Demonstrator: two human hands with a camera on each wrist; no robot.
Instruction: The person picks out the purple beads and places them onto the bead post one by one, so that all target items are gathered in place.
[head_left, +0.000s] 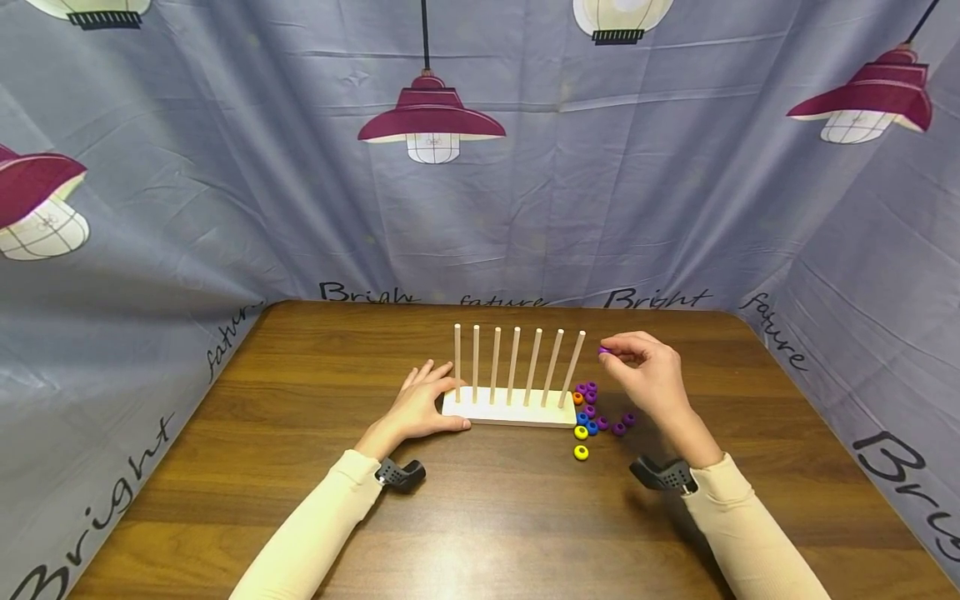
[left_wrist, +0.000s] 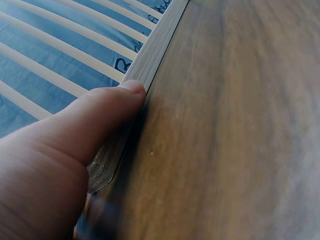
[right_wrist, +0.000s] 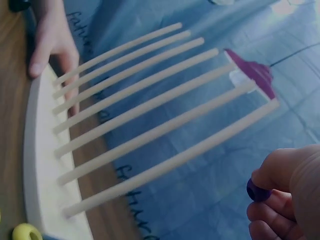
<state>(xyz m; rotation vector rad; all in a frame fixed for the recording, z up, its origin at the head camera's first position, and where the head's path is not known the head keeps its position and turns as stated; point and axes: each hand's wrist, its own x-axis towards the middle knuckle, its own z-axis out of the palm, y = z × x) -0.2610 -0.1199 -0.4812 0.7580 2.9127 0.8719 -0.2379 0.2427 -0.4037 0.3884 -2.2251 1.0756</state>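
Observation:
A pale wooden peg rack (head_left: 510,408) with a row of several upright rods stands on the table, every rod bare. My left hand (head_left: 417,405) grips the rack's left end; its thumb (left_wrist: 107,107) lies along the front edge and the fingers reach behind. Right of the last rod, around the height of its top, my right hand (head_left: 651,373) pinches a purple bead (right_wrist: 258,191) between thumb and fingers. The bead is apart from the rod, its hole partly visible in the right wrist view.
Loose beads lie by the rack's right end: several purple ones (head_left: 618,429), blue ones (head_left: 592,427), an orange bead (head_left: 577,398) and two yellow ones, the nearer yellow bead (head_left: 581,452) lying apart. A printed curtain (head_left: 465,225) hangs behind the wooden table (head_left: 480,517).

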